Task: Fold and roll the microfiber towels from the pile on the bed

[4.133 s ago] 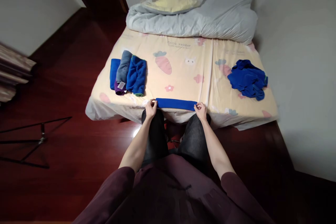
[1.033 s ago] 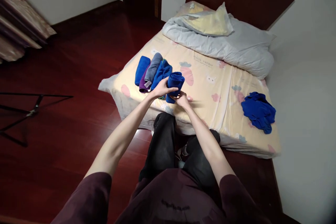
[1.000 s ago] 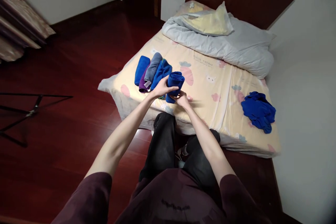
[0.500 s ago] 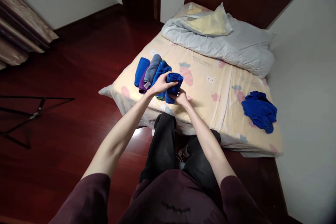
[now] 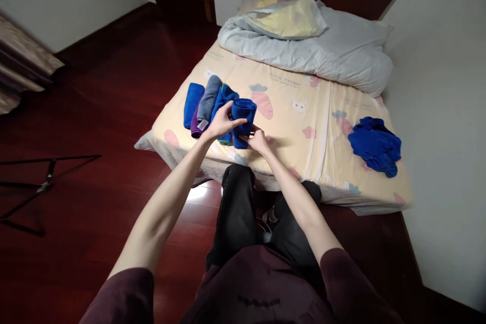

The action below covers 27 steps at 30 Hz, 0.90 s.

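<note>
A rolled blue towel point(image 5: 244, 111) is held between my two hands, just above the near edge of the bed. My left hand point(image 5: 224, 122) grips its upper left side, the thumb lying across the front. Low on its right side, my right hand point(image 5: 258, 140) pinches the roll. Just left of it are a blue towel with green trim point(image 5: 227, 95), a grey rolled towel point(image 5: 210, 96) over a purple one point(image 5: 195, 126), and another blue roll point(image 5: 193, 104). A crumpled blue cloth point(image 5: 375, 146) lies at the bed's right side.
The bed point(image 5: 292, 126) has a patterned yellow sheet. A grey quilt point(image 5: 304, 55) and a yellow pillow point(image 5: 290, 20) lie at its far end. Black stand legs point(image 5: 47, 177) are on the floor at left; a curtain point(image 5: 25, 61) hangs behind them.
The view has shifted, so the bed and towels appear further left and slightly higher. The held roll stands a little more upright, with both hands still on it.
</note>
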Each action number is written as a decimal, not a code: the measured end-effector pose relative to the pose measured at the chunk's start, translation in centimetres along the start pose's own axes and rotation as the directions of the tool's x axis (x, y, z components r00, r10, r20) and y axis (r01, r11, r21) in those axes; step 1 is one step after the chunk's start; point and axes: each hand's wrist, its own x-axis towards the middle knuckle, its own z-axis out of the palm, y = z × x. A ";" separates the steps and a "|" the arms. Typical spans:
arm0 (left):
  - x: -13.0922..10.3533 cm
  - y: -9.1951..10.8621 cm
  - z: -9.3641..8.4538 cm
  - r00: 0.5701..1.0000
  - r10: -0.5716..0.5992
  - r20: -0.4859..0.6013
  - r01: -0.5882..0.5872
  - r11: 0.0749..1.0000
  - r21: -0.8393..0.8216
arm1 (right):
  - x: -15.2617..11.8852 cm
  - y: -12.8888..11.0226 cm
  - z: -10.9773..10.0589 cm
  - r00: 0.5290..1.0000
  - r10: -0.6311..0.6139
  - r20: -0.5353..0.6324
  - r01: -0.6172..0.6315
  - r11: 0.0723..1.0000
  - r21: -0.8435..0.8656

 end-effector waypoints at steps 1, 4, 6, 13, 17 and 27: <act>0.0 -0.1 0.0 1.000 -0.004 -0.005 0.004 1.000 0.001 | -0.2 -0.3 0.0 1.000 -0.015 0.002 0.015 1.000 0.004; 0.0 -0.6 -0.2 1.000 -0.019 -0.007 0.020 1.000 0.015 | -0.8 -1.1 -0.2 0.996 -0.086 -0.032 0.086 0.996 0.004; 0.0 -1.0 -0.4 0.999 -0.040 0.004 0.039 0.999 0.037 | -1.0 -1.5 -0.2 0.987 -0.136 -0.083 0.136 0.991 -0.002; -0.1 -2.0 -0.8 0.993 -0.092 0.069 0.081 0.986 0.147 | -0.9 -2.3 0.0 0.987 -0.119 -0.111 0.122 0.992 0.022; 0.1 -2.5 -0.7 0.994 -0.094 0.055 0.083 0.981 0.175 | -1.0 -2.5 0.0 0.989 -0.111 -0.101 0.118 0.991 0.061; 0.5 -3.5 -0.9 0.997 -0.046 0.067 0.035 0.986 0.161 | -0.4 -1.7 0.4 0.986 -0.109 -0.124 0.119 0.990 0.080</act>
